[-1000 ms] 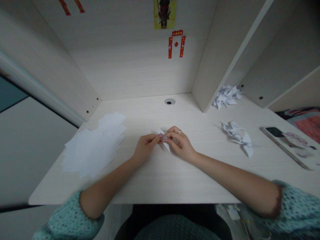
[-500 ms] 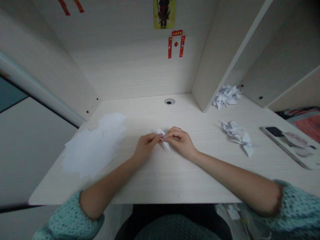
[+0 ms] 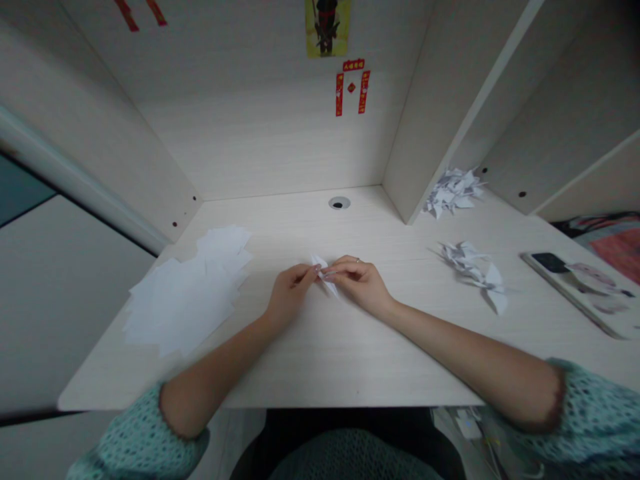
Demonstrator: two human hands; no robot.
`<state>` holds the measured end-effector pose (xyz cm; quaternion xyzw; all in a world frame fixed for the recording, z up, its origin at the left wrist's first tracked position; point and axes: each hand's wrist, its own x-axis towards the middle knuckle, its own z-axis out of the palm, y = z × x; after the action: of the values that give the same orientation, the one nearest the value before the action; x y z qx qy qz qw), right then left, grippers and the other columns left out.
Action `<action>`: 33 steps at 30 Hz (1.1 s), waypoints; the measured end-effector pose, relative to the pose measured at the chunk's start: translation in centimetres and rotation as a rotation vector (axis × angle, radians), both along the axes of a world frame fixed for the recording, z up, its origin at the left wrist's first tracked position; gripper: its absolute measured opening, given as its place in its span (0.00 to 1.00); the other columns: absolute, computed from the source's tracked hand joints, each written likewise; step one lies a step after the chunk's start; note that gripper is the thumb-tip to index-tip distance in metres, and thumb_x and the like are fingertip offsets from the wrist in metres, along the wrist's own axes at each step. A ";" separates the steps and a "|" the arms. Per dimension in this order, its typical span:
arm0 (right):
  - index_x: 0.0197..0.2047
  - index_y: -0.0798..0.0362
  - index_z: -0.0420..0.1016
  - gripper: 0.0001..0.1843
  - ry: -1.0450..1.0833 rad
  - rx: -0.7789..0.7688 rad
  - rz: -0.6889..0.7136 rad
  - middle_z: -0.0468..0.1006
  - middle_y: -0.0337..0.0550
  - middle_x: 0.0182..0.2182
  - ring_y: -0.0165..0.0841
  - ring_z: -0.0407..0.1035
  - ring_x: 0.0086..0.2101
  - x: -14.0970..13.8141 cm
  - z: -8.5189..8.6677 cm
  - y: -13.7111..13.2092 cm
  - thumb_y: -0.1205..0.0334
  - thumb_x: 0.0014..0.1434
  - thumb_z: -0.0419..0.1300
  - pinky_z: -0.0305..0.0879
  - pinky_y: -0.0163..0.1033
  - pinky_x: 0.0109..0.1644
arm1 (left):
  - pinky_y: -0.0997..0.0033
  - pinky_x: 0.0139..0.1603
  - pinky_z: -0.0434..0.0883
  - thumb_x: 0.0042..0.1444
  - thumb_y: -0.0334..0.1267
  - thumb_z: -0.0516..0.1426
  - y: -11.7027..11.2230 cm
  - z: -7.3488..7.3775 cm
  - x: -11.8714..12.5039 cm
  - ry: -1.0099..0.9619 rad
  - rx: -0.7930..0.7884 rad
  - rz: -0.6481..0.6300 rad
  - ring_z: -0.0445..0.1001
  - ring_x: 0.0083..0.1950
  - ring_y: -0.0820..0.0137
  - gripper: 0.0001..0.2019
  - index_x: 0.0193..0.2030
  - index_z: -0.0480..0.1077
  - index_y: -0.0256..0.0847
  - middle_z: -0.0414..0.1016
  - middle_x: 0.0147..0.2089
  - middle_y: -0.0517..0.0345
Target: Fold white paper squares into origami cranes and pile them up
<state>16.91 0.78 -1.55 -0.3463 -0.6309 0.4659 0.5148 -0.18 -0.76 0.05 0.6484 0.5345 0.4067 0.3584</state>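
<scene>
A small folded piece of white paper [image 3: 323, 273] lies at the middle of the pale wooden desk [image 3: 320, 360]. My left hand [image 3: 290, 293] pinches its left side with thumb and fingertips. My right hand [image 3: 360, 283], a ring on one finger, pinches its right side, fingers curled over it. Most of the paper is hidden between the fingertips; only a pointed tip and a lower edge show.
A loose spread of white paper sheets [image 3: 185, 293] lies at the left. Folded paper figures [image 3: 473, 270] lie at the right, with a further heap [image 3: 453, 190] beside the shelf divider. A phone [image 3: 577, 283] rests at the far right. A cable hole [image 3: 339, 203] is at the back.
Both hands have stayed on the folded paper. The right hand's fingers have lowered and flattened a little over it, and the pair has shifted slightly left.
</scene>
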 end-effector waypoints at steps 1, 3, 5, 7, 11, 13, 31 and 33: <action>0.34 0.47 0.81 0.08 -0.004 0.009 0.007 0.78 0.43 0.32 0.33 0.71 0.34 0.0 0.1 0.0 0.54 0.52 0.65 0.66 0.41 0.39 | 0.73 0.36 0.65 0.57 0.49 0.53 0.1 -0.1 -0.1 -0.012 -0.012 0.005 0.70 0.33 0.70 0.18 0.29 0.74 0.38 0.75 0.28 0.58; 0.36 0.47 0.81 0.09 -0.012 0.019 0.004 0.78 0.44 0.33 0.33 0.71 0.35 0.0 0.1 0.0 0.55 0.53 0.65 0.66 0.41 0.41 | 0.73 0.36 0.65 0.57 0.49 0.53 0.2 -0.2 -0.1 -0.035 -0.028 0.002 0.70 0.33 0.70 0.17 0.30 0.74 0.38 0.75 0.29 0.59; 0.34 0.49 0.81 0.09 -0.003 0.005 -0.015 0.79 0.44 0.32 0.33 0.71 0.35 -0.1 0.0 0.1 0.55 0.52 0.65 0.66 0.41 0.40 | 0.74 0.35 0.65 0.56 0.49 0.54 0.2 -0.2 -0.1 -0.053 -0.032 -0.013 0.70 0.33 0.70 0.16 0.29 0.73 0.38 0.74 0.28 0.59; 0.32 0.51 0.80 0.10 0.027 -0.060 -0.026 0.79 0.43 0.30 0.32 0.71 0.32 -0.2 -0.2 0.1 0.53 0.50 0.66 0.66 0.39 0.38 | 0.74 0.36 0.65 0.56 0.48 0.54 0.2 -0.1 -0.1 -0.068 -0.037 -0.028 0.70 0.32 0.71 0.16 0.28 0.73 0.38 0.74 0.28 0.59; 0.33 0.52 0.77 0.14 0.103 -0.195 -0.012 0.79 0.41 0.27 0.30 0.71 0.27 -0.4 -0.2 0.0 0.51 0.48 0.66 0.67 0.37 0.33 | 0.72 0.37 0.67 0.54 0.48 0.55 0.1 0.0 0.0 -0.082 -0.071 -0.044 0.72 0.34 0.69 0.15 0.29 0.74 0.38 0.77 0.30 0.58; 0.34 0.53 0.75 0.15 0.139 -0.199 -0.012 0.79 0.41 0.27 0.30 0.72 0.27 -0.4 -0.1 0.0 0.52 0.47 0.67 0.68 0.37 0.33 | 0.71 0.37 0.68 0.54 0.48 0.56 0.0 -0.1 0.0 -0.088 -0.078 -0.047 0.73 0.34 0.68 0.15 0.30 0.75 0.38 0.77 0.30 0.57; 0.33 0.53 0.75 0.15 0.090 -0.202 -0.005 0.78 0.41 0.25 0.29 0.70 0.25 -0.5 0.1 -0.4 0.52 0.47 0.67 0.65 0.35 0.30 | 0.73 0.34 0.65 0.54 0.50 0.56 -0.3 0.7 0.3 -0.089 -0.062 -0.010 0.70 0.30 0.71 0.18 0.23 0.73 0.38 0.75 0.25 0.60; 0.33 0.53 0.74 0.14 0.088 -0.184 -0.012 0.77 0.39 0.24 0.29 0.70 0.26 -0.4 0.0 -0.2 0.50 0.51 0.64 0.65 0.36 0.32 | 0.73 0.34 0.65 0.55 0.50 0.56 -0.2 0.5 0.1 -0.089 -0.043 0.019 0.70 0.30 0.71 0.18 0.24 0.74 0.38 0.74 0.25 0.60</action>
<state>16.53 0.55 -1.52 -0.3754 -0.5601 0.5334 0.5107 -0.06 -0.94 0.58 0.6167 0.5329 0.4270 0.3917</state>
